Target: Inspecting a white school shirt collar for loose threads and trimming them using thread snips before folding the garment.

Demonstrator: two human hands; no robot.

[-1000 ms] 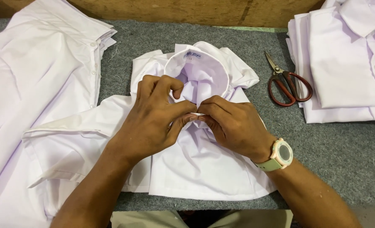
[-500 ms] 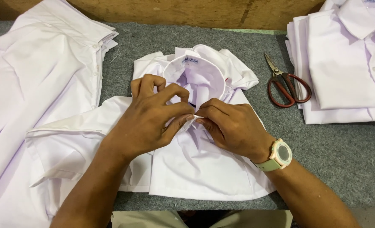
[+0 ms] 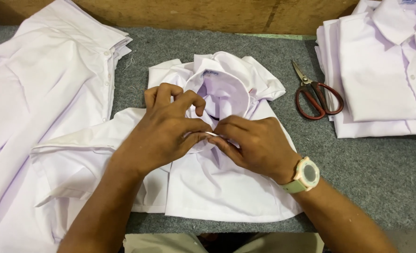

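Observation:
A white collared shirt [image 3: 226, 192] lies front-up on the grey felt table [image 3: 372, 173], its collar [image 3: 219, 86] standing open toward the far side. My left hand [image 3: 168, 129] and my right hand [image 3: 255, 143] meet over the shirt's front just below the collar. Both pinch the fabric at the placket, fingertips touching. Whatever sits between the fingertips is hidden. A pale watch [image 3: 304, 175] is on my right wrist.
A heap of unfolded white shirts [image 3: 39, 93] covers the left side. A stack of folded white shirts [image 3: 386, 70] lies at the right. Red-handled scissors [image 3: 315, 96] rest between that stack and the shirt. A wooden board [image 3: 208, 14] runs along the far edge.
My left hand's fingers have spread and shifted slightly on the fabric below the collar. Both hands stay pinched on the placket at about the same place.

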